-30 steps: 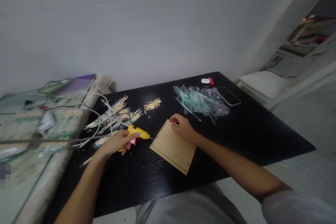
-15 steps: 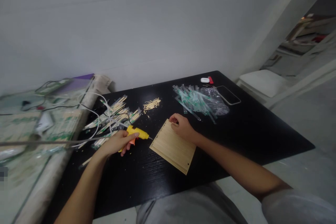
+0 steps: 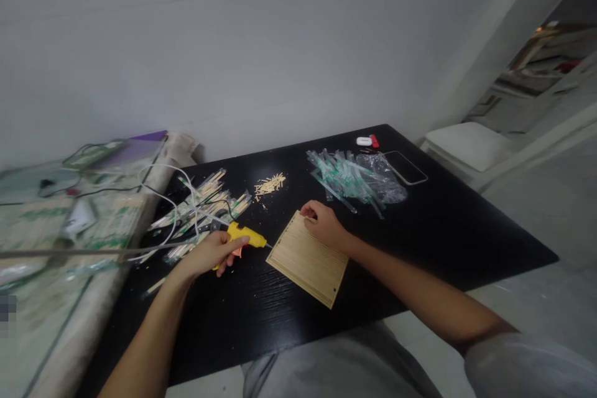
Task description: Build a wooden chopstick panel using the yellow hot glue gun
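Observation:
My left hand is closed around a yellow glue gun, a finger at its orange trigger, the nozzle pointing right at the left edge of a square panel of glued wooden sticks. The panel lies flat on the black table. My right hand rests on the panel's far corner with fingers curled, pressing it down.
Wrapped wooden sticks and white cables lie left of the gun. A small heap of cut stick bits sits behind. Empty plastic wrappers, a phone and a small white and red item lie far right. A cluttered bench stands left.

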